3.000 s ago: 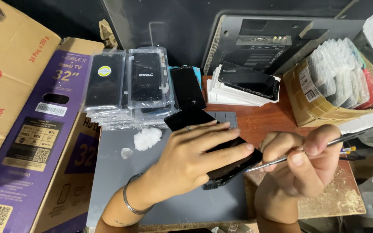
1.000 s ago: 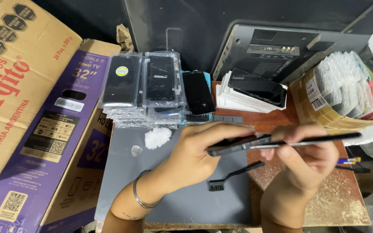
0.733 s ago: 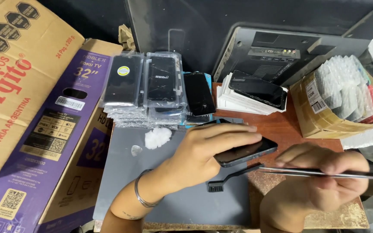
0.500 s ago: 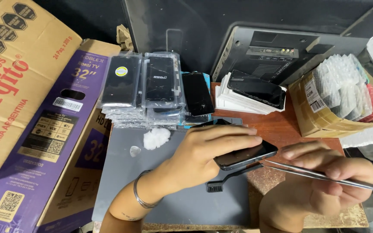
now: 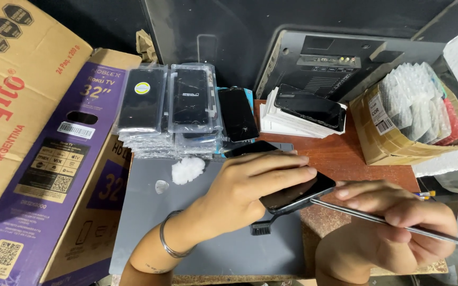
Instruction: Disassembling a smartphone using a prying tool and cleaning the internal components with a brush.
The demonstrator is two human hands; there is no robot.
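Note:
My left hand (image 5: 247, 185) grips a black phone (image 5: 302, 191) from above, holding it tilted over the grey work mat (image 5: 155, 222). My right hand (image 5: 398, 225) holds a long thin metal tool (image 5: 377, 218), its tip touching the phone's lower right edge. A small black brush (image 5: 263, 226) lies on the mat just under the phone. A metal bangle sits on my left wrist.
Stacks of bagged phone screens (image 5: 168, 108) stand behind the mat, with a white cotton wad (image 5: 188, 169) in front. White boxes with a phone on top (image 5: 303, 114), a cardboard box of small packets (image 5: 417, 119), a TV back panel (image 5: 335, 58) and large cartons (image 5: 38, 137) surround the area.
My right hand dropped down and to the right with the metal tool, then brought its tip against the phone's edge. My left hand tilted the phone flatter; the brush stays on the mat.

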